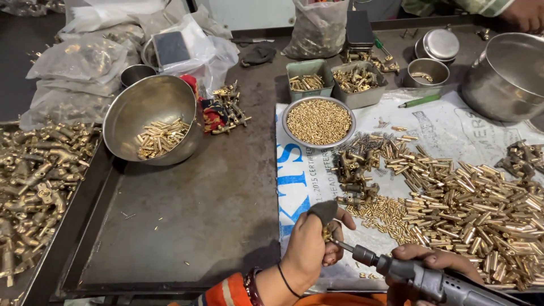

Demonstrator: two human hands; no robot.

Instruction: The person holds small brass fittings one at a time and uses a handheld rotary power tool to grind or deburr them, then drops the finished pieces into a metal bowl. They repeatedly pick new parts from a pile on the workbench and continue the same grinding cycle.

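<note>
I saw my left hand, thumb capped in a dark cot, pinched shut on a small brass fitting at the near edge of the surface. My right hand was wrapped tight round a grey power driver, its bit touching the fitting.

Containers:
- one big steel bowl, tilted, a small heap of brass pins inside
- one round shallow dish, full of tiny brass pins
- two green bins, side by side, brass parts in each
- two small steel cups, one with a lid and one with a single brass piece
- one large steel pot, contents hidden

Loose brass tubes lay too many to count on the white sack. A tray of brass fittings sat far left.
</note>
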